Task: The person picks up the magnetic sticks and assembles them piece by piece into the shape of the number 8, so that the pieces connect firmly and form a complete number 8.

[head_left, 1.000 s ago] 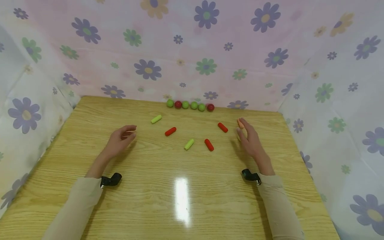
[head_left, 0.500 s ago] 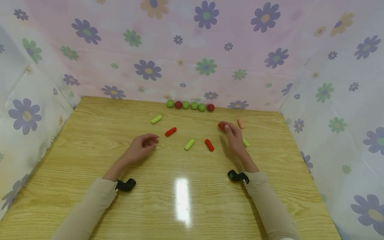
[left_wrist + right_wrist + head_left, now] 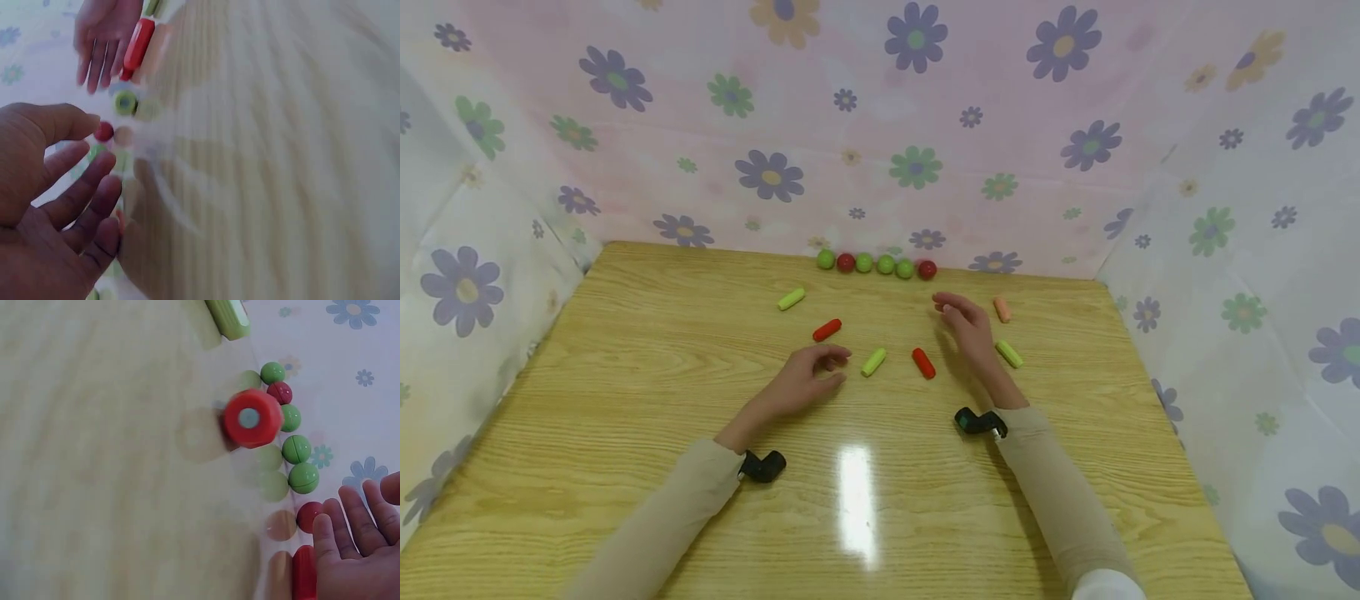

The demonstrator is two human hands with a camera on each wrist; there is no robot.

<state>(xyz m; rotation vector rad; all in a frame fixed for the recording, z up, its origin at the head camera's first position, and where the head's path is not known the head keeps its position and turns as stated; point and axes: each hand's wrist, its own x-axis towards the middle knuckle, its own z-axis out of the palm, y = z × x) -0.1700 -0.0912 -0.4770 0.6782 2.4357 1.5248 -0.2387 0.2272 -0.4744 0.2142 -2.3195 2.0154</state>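
My left hand (image 3: 805, 382) hovers over the wooden table, fingers relaxed and holding nothing. Just right of its fingertips lies a short yellow-green stick (image 3: 873, 362), and beyond them a short red stick (image 3: 827, 330). Also holding nothing, my right hand (image 3: 972, 332) is above the table farther right, its fingers loosely bent. A second red stick (image 3: 923, 363) lies left of and nearer than the right wrist. In the right wrist view another red stick (image 3: 304, 574) shows beside the right hand; the hand covers it in the head view.
Several green and red balls (image 3: 885, 264) line the table's back edge against a flowered cloth (image 3: 917, 100). One yellow-green stick (image 3: 792, 299) lies at back left. Right of the right hand are an orange stick (image 3: 1002, 310) and another yellow-green one (image 3: 1010, 354).
My left hand has moved right, toward the middle sticks. The right hand has moved left from the orange and yellow-green sticks to over a red one. The sticks and balls stay in place.
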